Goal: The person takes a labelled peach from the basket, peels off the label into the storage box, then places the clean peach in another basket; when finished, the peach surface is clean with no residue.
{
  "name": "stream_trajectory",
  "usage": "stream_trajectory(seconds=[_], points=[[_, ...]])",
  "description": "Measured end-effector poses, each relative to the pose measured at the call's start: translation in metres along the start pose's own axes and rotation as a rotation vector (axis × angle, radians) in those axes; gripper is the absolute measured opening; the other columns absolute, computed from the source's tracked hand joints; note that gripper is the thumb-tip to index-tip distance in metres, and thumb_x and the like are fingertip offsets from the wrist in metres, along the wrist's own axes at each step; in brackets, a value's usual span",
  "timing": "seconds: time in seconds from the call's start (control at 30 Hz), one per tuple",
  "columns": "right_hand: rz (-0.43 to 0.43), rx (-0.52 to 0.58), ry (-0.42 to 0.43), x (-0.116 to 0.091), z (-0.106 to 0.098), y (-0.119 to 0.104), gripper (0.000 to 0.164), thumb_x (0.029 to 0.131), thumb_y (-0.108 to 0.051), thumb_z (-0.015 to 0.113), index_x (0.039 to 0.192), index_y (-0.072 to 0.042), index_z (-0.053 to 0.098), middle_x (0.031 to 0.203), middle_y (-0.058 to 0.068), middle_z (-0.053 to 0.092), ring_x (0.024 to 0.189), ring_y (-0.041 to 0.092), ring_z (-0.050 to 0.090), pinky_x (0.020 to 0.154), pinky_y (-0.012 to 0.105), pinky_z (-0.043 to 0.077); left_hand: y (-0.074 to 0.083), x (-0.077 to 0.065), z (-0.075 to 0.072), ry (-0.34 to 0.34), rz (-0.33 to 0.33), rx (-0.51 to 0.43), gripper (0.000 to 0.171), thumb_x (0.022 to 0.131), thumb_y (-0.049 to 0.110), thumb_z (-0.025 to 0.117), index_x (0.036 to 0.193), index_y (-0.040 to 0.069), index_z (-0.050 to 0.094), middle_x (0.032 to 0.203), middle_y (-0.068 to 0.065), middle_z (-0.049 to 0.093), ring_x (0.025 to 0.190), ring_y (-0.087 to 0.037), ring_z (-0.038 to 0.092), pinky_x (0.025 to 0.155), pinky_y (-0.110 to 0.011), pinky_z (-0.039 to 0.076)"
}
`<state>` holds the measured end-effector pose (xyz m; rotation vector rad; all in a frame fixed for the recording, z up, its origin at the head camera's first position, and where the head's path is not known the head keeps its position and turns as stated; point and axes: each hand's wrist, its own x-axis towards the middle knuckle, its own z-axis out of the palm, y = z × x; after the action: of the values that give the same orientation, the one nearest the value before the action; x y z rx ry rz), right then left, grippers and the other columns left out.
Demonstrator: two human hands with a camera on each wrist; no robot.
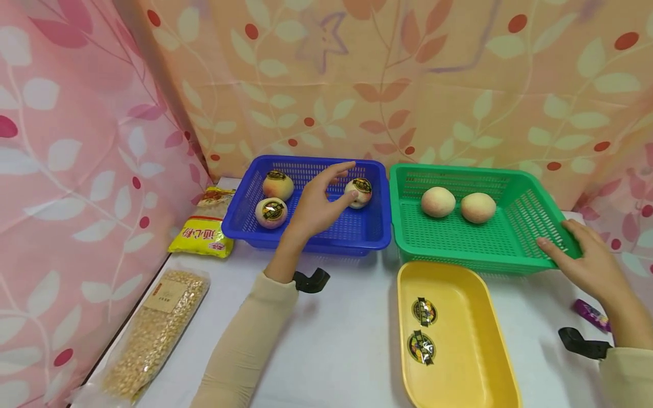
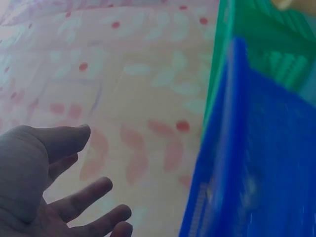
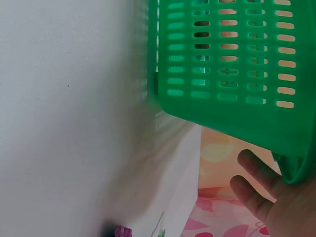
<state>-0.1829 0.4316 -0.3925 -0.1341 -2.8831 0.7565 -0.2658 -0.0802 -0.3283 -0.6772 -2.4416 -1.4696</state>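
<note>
My left hand (image 1: pixel 318 204) hovers over the blue basket (image 1: pixel 326 247), fingers spread and holding nothing. In the head view its thumb tip overlaps a stickered peach (image 1: pixel 363 198) on the basket's right side. Two more stickered peaches, one upper (image 1: pixel 282 190) and one lower (image 1: pixel 264 220), lie at the left of that basket. At the front right corner of the green basket (image 1: pixel 459 263) is my right hand (image 1: pixel 592 260), its thumb over the rim. The right wrist view shows two of its fingers (image 3: pixel 259 170) straight below the rim. Two peaches without stickers, left (image 1: pixel 437 202) and right (image 1: pixel 478 207), sit inside.
A yellow tray (image 1: pixel 464 340) with two round stickers (image 1: pixel 424 311) stands before the green basket. To the left lie a yellow food packet (image 1: pixel 204 229) and a clear bag of grains (image 1: pixel 163 323). A purple packet (image 1: pixel 592 314) is near the right wrist. Patterned cloth (image 1: pixel 357 85) hangs behind.
</note>
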Motion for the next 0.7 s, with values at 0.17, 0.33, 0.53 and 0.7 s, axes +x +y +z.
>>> stream_trajectory(seconds=[0.17, 0.33, 0.53, 0.7], points=[[-0.003, 0.000, -0.001, -0.001, 0.000, 0.002, 0.088, 0.099, -0.044, 0.057, 0.161, 0.000, 0.014, 0.161, 0.039, 0.016, 0.130, 0.062, 0.027, 0.097, 0.084, 0.027, -0.028, -0.016, -0.025, 0.094, 0.007, 0.058, 0.048, 0.096, 0.022, 0.071, 0.142, 0.025, 0.059, 0.142, -0.003, 0.062, 0.134, -0.023, 0.054, 0.109, -0.052, 0.044], [0.001, -0.007, -0.003, -0.002, 0.000, 0.001, 0.089, 0.099, -0.045, 0.057, 0.161, 0.000, 0.012, 0.163, 0.038, 0.012, 0.132, 0.064, 0.025, 0.099, 0.084, 0.025, -0.055, -0.032, -0.053, 0.243, -0.039, 0.208, 0.040, 0.095, 0.025, 0.071, 0.135, 0.025, 0.066, 0.138, -0.004, 0.066, 0.138, -0.031, 0.049, 0.114, -0.062, 0.028], [0.013, -0.023, 0.015, -0.002, 0.000, -0.002, 0.088, 0.098, -0.044, 0.058, 0.160, 0.002, 0.014, 0.158, 0.042, 0.019, 0.123, 0.062, 0.029, 0.096, 0.083, 0.029, -0.076, -0.048, -0.085, 0.335, -0.077, 0.312, 0.039, 0.091, 0.025, 0.074, 0.130, 0.019, 0.070, 0.133, -0.010, 0.068, 0.134, -0.034, 0.051, 0.112, -0.063, 0.030], [0.032, -0.014, 0.055, -0.002, 0.002, -0.006, 0.086, 0.099, -0.044, 0.055, 0.160, 0.001, 0.016, 0.165, 0.035, 0.011, 0.141, 0.064, 0.020, 0.108, 0.082, 0.019, -0.089, -0.056, -0.109, 0.330, -0.120, 0.326, 0.041, 0.092, 0.029, 0.073, 0.132, 0.021, 0.068, 0.141, -0.008, 0.064, 0.139, -0.032, 0.049, 0.118, -0.058, 0.031]])
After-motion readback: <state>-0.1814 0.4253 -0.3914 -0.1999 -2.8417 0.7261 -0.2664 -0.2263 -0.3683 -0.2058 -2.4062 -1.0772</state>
